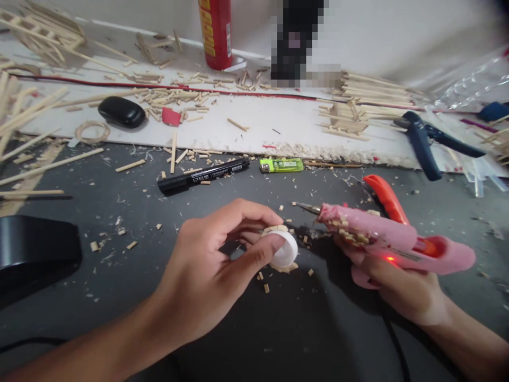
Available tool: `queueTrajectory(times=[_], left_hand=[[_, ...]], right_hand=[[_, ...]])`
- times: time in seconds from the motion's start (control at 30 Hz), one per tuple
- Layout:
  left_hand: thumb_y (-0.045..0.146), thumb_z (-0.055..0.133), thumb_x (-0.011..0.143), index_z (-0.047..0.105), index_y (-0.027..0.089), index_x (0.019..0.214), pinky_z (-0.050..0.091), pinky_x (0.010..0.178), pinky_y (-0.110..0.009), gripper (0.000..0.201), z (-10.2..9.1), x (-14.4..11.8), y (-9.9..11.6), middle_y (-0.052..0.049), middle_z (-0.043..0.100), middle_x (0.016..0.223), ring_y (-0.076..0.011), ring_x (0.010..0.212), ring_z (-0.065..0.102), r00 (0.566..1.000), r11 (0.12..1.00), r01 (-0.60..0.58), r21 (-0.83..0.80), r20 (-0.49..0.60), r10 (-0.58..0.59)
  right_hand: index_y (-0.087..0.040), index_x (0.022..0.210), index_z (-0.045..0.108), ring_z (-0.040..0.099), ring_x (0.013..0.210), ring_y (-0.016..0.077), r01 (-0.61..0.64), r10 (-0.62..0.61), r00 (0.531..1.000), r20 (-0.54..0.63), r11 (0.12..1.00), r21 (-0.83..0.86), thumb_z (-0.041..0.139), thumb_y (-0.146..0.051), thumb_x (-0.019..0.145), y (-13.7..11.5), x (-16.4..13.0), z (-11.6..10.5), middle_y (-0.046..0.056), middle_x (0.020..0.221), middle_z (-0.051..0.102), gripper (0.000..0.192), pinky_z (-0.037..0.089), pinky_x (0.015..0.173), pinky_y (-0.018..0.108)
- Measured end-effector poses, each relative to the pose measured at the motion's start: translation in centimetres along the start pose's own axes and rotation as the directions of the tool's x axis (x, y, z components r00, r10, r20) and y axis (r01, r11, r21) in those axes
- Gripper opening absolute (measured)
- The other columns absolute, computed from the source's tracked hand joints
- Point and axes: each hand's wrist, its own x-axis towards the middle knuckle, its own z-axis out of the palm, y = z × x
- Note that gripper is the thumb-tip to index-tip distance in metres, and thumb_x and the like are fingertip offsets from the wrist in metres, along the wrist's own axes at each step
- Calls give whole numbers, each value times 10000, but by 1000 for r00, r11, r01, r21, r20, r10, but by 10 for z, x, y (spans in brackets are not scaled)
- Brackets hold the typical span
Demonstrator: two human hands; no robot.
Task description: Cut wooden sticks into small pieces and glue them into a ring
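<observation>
1. While the left hand (222, 260) pinches a white ring (293, 249), thumb on the inside and fingers around the outside, some little wood pieces (287, 269) sit along the ring's outer edge.
2. Just right of that pinch, the right hand (401, 286) is wrapped around a pink glue gun (369, 228), red light glowing. Can't really tell if the trigger's squeezed. Its nozzle (310, 207) points left, near the ring but not touching it.
3. Right around the ring there are wood crumbs (266, 288) all over the dark table (278, 339), and a cord (395, 339) runs below the gun hand.
4. Just past the gun, an orange handle (385, 199) pokes out.
5. Beyond the left hand's fingers: a black marker (204, 176), with a green lighter (281, 165) just to its right.
6. Farther past both hands is a white board (278, 122), with a black case (122, 111) off left and blue cutters (419, 143) off right, handles over the edge.
7. Way at the back, a red can (217, 34) stands upright beyond the board's wood scraps (175, 98).
</observation>
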Motion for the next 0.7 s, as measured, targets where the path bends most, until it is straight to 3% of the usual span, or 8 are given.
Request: queueTrajectory(times=[0.2,0.27,0.4,0.5,0.57,0.6,0.63,0.7], left_hand=[[331,814,930,784,298,995,601,690,-110,78,-3,3,-1,39,799,904,-94,785,759,997,1000,19,-23,-72,-21],[330,822,920,782,269,990,610,679,-140,102,-4,6,0,15,796,895,-113,776,755,995,998,21,-59,-98,-26],[300,837,894,765,228,957,599,620,-188,120,-6,14,1,0,774,818,-123,688,724,986,984,32,-174,-154,-59],[269,817,895,747,218,923,577,585,-210,91,-6,19,-1,2,765,786,-117,633,694,980,965,39,-258,-178,-87],[250,799,897,731,213,909,570,587,-224,78,-6,21,-3,1,764,781,-116,620,683,978,956,40,-289,-185,-97],[245,795,896,726,211,909,569,591,-229,78,-6,22,-3,-1,765,784,-117,622,682,978,954,38,-297,-185,-96],[245,794,894,723,209,912,568,595,-232,81,-6,22,-4,-3,765,789,-118,627,682,978,953,32,-301,-185,-91],[261,802,890,720,207,916,564,597,-231,101,-6,22,-5,-4,763,796,-118,634,681,981,950,23,-313,-178,-83]], right_hand=[[-229,847,692,607,798,238,83,-72,993,-94,989,122,714,-281,868,1,16,-8,57,832,683,60,500,698,358],[-226,868,689,606,786,227,65,-51,991,-126,992,109,725,-285,856,-1,19,-8,61,861,691,70,488,631,334],[-219,921,684,485,567,144,18,-13,988,-156,1000,25,765,-316,842,-10,22,-7,12,776,608,149,370,430,265],[-216,953,664,410,485,110,130,-157,977,-144,975,-180,783,-309,832,-12,27,-8,-38,700,523,194,381,426,264],[-228,987,608,475,564,131,275,-343,908,-241,921,-277,798,-295,806,-11,30,-11,-26,779,543,271,424,503,283],[-240,1004,570,500,637,149,348,-441,836,-326,887,-304,795,-305,794,-12,29,-12,-14,841,542,315,436,559,298],[-253,1023,534,511,719,170,414,-521,744,-418,851,-324,782,-324,788,-13,27,-12,0,905,524,349,443,627,319],[-276,1038,506,488,820,203,524,-650,514,-560,755,-395,731,-351,803,-20,17,-10,14,964,472,334,423,736,363]])
